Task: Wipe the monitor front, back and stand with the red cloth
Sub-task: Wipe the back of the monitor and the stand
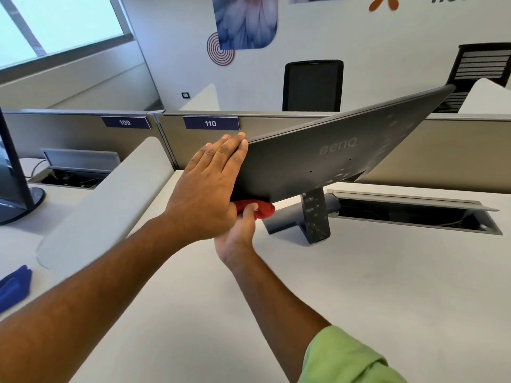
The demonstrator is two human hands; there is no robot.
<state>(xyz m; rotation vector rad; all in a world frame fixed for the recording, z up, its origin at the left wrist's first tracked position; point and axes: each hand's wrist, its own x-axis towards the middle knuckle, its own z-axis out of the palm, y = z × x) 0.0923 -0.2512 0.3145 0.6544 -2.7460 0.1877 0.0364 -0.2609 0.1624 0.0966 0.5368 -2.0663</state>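
The monitor [326,158] stands on the white bench [359,286] with its grey back toward the camera, the panel tilted and its far corner raised toward the right. Pale smudges speckle the back panel and the stand [315,217], which rises from a flat base just below the panel's lower edge.

The left hand [210,186] lies flat against the near side edge of the monitor, fingers straight and together, their tips reaching the upper corner; its grip is released, only pressing. The right hand [237,230] comes up from below and is partly hidden behind the left wrist. Its grip is grasping the red cloth [262,210], bunched against the lower edge of the monitor near the bottom corner, the thumb curled over the fabric.

A blue cloth [13,286] lies at the bench's left edge. Beyond a low grey divider labelled 109 and 110 stand two black chairs [312,87]. A second monitor [11,172] sits at the far left.
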